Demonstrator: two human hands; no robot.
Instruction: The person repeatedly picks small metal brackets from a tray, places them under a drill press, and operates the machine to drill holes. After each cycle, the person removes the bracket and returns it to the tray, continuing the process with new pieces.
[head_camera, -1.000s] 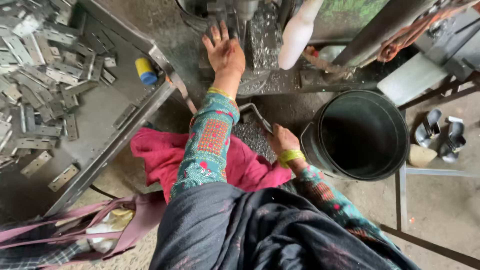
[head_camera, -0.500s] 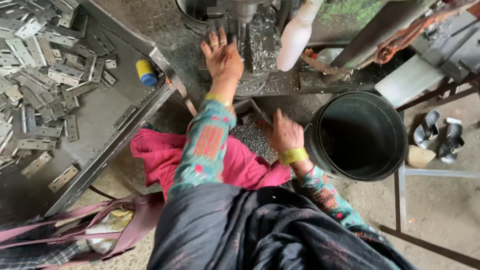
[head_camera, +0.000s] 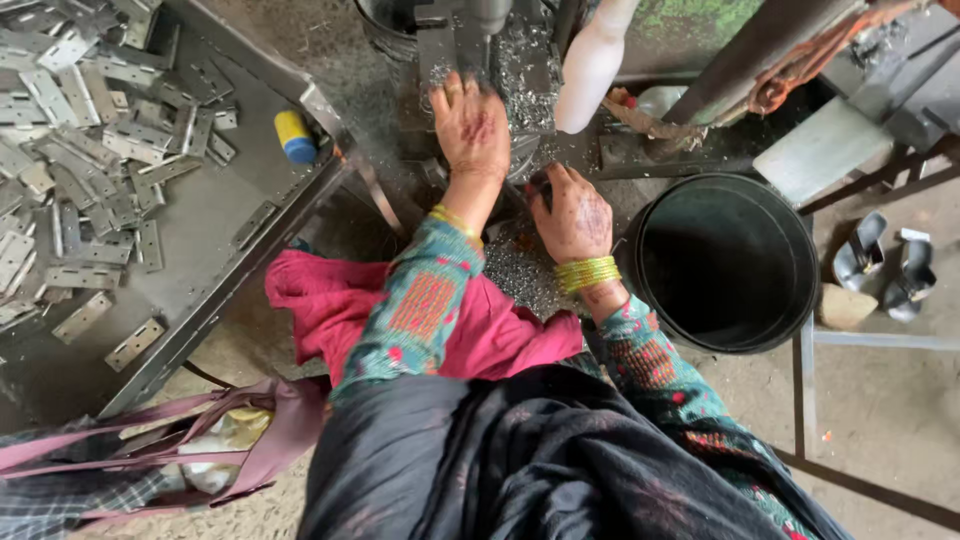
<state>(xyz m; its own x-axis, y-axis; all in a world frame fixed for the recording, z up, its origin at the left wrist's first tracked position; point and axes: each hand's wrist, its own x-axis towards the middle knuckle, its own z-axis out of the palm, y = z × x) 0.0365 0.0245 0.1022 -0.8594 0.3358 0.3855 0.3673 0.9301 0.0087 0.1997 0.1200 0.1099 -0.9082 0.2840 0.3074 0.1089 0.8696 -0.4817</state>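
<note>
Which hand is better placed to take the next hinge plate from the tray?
Left, probably. The left hand rests on the drill-press table, on the side nearest the tray of hinge plates. The right hand is by the black bucket, farther away.

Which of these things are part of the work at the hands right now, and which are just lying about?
In use: left hand on the drill press; right hand by the metal shavings.

Lying about: hinge plates in the tray, black bucket, white bottle, sandals, pink bag.
</note>
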